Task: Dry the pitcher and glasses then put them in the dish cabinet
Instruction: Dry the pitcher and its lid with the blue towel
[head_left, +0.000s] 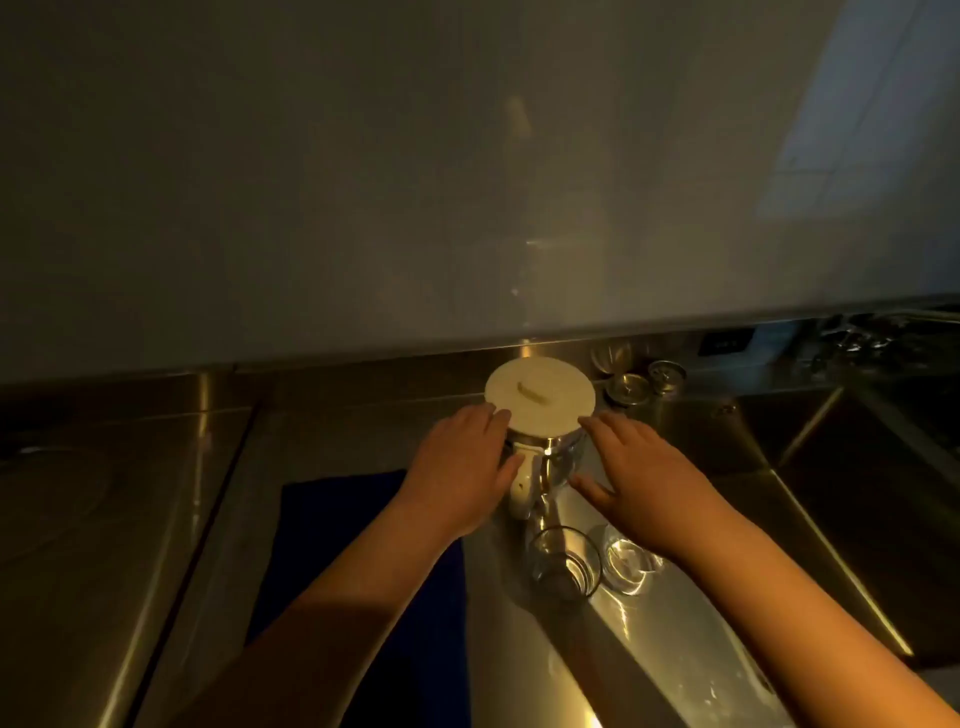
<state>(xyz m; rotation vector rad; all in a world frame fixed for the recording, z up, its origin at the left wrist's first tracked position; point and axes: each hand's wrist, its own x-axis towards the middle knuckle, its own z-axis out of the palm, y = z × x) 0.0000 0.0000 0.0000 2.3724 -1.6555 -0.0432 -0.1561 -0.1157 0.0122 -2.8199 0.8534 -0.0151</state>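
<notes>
A glass pitcher (558, 457) with a round white lid (540, 397) and a white handle stands on the steel counter (332, 426). My left hand (462, 462) rests against its left side near the handle, fingers reaching the lid's rim. Spread and straight, the fingers of my right hand (631, 470) lie at the pitcher's right side. Two clear glasses stand in front of the pitcher: one (566, 564) in the middle, the other (628, 564) partly hidden under my right wrist. A dark blue cloth (337, 561) lies flat on the counter to the left.
A closed pale cabinet door (363, 182) fills the upper view, hanging over the counter. Round metal sink strainers (644, 382) sit behind the pitcher. A steel sink basin (857, 467) opens at the right. The scene is dim.
</notes>
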